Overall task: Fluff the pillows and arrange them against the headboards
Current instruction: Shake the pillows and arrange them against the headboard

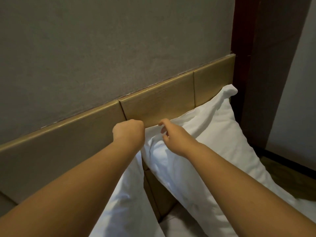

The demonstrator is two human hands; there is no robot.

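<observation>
A white creased fabric pillow (213, 134) is propped against the tan wood-grain headboard (159, 101), its upper corner pinched by the right hand's (172, 139) curled fingers (163, 133). Just left of them, the left hand (129, 130) is balled above a second white pillow (123, 194); whether anything is held cannot be told.

This is a bedroom. A tan headboard (159, 101) runs just behind the right hand (174, 141), and a white pillow (213, 127) leans below that hand.
</observation>
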